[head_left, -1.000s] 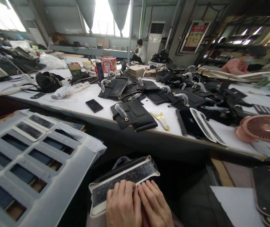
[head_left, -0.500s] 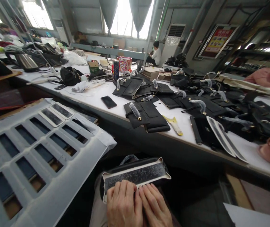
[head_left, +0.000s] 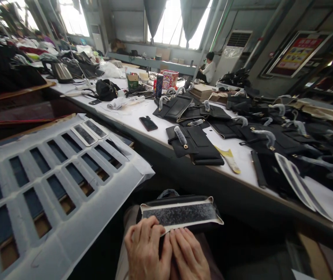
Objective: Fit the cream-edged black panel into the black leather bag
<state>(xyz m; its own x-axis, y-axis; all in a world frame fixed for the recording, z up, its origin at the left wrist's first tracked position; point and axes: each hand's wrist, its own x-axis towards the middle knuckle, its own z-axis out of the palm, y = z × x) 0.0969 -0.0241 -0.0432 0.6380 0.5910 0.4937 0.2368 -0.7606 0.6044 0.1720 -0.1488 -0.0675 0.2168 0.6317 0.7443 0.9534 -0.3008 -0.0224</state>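
Note:
A black handbag [head_left: 170,201] rests across my lap, with a plastic-wrapped handle [head_left: 168,193] showing behind it. The side facing up carries a long dark speckled panel [head_left: 188,212] framed by a pale raised rim. My left hand [head_left: 146,249] grips the near rim toward its left, fingers bent over the edge and thumb pointing in. Close beside it, my right hand [head_left: 189,252] has its fingers pressed together on the same rim near the middle. The underside of the bag and what lies beneath my palms are hidden.
At left lies a whitish sheet [head_left: 75,217] with rectangular openings, bearing two white-edged strips [head_left: 84,134]. The worktable holds several black handbags [head_left: 204,142], a phone [head_left: 148,123], a yellow-white piece [head_left: 229,158] and long strips [head_left: 296,182]. A person [head_left: 209,69] sits beyond.
The view has swung left, shifting everything rightward in the picture. My left fingers have bent more and drawn back along the rim, baring more of the panel. The right hand stays at the rim.

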